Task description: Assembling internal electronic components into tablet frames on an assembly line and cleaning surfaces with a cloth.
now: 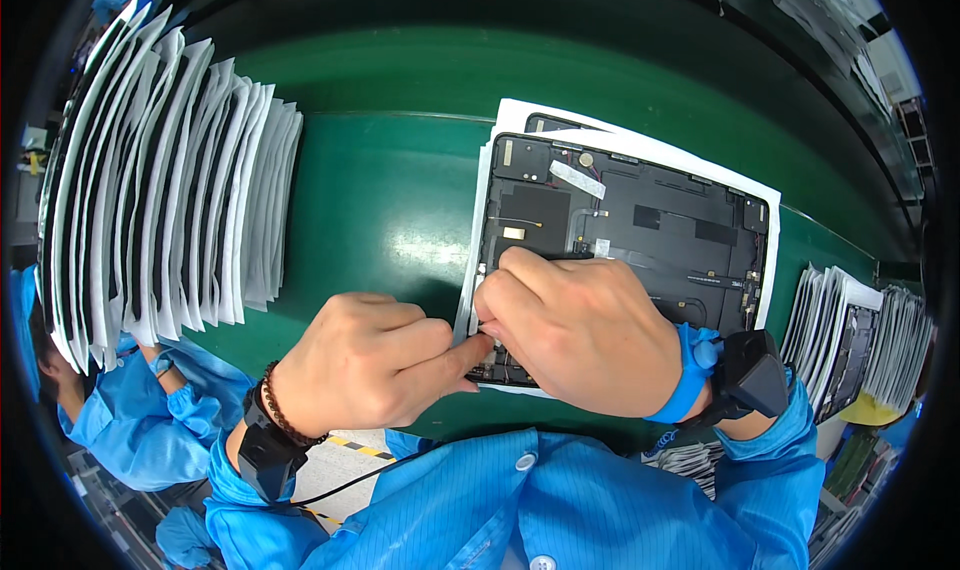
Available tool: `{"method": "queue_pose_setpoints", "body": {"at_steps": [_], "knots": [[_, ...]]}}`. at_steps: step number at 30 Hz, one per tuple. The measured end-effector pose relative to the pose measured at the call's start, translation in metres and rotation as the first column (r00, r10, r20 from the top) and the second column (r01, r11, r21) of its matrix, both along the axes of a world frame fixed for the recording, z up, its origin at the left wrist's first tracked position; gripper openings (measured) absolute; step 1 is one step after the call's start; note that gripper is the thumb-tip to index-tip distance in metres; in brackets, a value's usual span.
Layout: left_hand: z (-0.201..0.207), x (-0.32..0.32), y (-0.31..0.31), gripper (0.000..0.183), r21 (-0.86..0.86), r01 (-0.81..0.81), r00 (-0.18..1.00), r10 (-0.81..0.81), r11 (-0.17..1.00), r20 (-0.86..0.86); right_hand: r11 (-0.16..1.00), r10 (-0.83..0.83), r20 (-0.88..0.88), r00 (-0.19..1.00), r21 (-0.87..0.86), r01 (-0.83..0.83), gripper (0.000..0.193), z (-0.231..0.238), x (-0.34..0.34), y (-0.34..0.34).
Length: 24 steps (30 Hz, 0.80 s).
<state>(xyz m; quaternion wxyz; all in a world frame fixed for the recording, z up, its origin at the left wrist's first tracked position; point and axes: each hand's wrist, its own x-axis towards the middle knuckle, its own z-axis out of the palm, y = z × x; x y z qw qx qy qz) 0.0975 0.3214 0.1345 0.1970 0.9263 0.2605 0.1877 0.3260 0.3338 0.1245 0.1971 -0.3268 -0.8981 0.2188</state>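
Observation:
A flat black device housing (640, 220) lies on white sheets (752, 182) on the green bench, its inside facing up with thin cables, small metal parts and dark patches. A pale strip (578, 179) sits across its upper left part. My left hand (375, 360) reaches in at the housing's lower left edge, fingers closed, thumb and forefinger at the rim. Over the housing's lower left area, my right hand (570, 325) is closed in a pinch, its fingertips touching or almost touching the left ones. Whatever lies between the fingertips is hidden.
At the left stands a long row of upright panels with white sheets (170, 190) between them. More such panels (830, 340) stand at the right. A co-worker's blue sleeve (150, 420) shows at the lower left. A dark shelf edge (600, 10) runs along the back.

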Motion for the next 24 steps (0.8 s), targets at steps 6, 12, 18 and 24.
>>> {"method": "queue_pose_setpoints", "body": {"at_steps": [6,12,18,24], "knots": [[0.000,0.002,-0.004,0.035,0.037,0.000,1.000,0.000,0.999,-0.020,0.999,-0.012,-0.025,1.000,-0.043,0.011,0.014,0.004,-0.001,-0.001],[-0.002,-0.001,-0.010,0.034,0.108,-0.025,0.999,0.028,0.994,-0.030,0.980,-0.182,-0.363,0.914,-0.139,0.140,0.023,0.027,0.009,0.003],[0.006,0.004,-0.013,0.033,0.264,-0.014,0.991,0.048,0.964,-0.122,0.999,-0.007,-0.092,0.996,0.036,0.011,0.017,0.018,0.032,-0.012],[0.009,0.009,-0.012,0.033,0.268,-0.024,0.973,0.084,0.963,-0.214,0.984,0.119,0.014,0.993,0.134,-0.120,0.023,0.009,0.036,-0.014]]}}
